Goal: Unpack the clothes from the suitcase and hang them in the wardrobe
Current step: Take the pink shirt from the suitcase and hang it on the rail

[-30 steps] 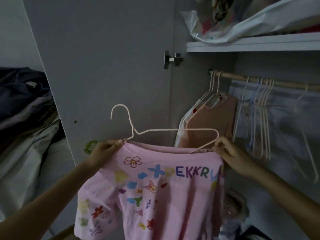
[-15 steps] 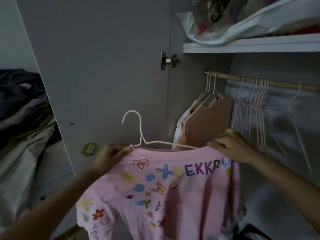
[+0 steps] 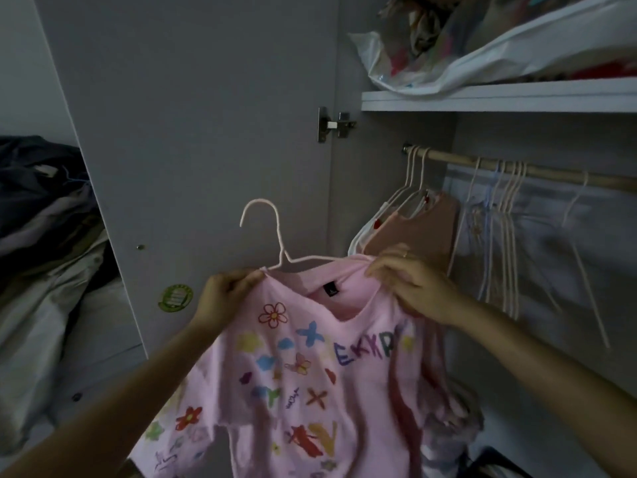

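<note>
A pink T-shirt printed with flowers, butterflies and coloured letters hangs in front of me on a white wire hanger, whose hook sticks up above the collar. My left hand pinches the shirt's left shoulder at the hanger. My right hand grips the right side of the collar, pulling the fabric over the hanger's arm. The wardrobe rail runs behind, upper right. The suitcase is out of view.
The grey wardrobe door stands open on the left. On the rail hang a brown top and several bare hangers. A plastic bag lies on the shelf above. Piled clothes sit at far left.
The shirt's right side went up over the hanger's arm, which now lies mostly inside the collar. My right hand moved left to the collar. The hanger and shirt rose slightly.
</note>
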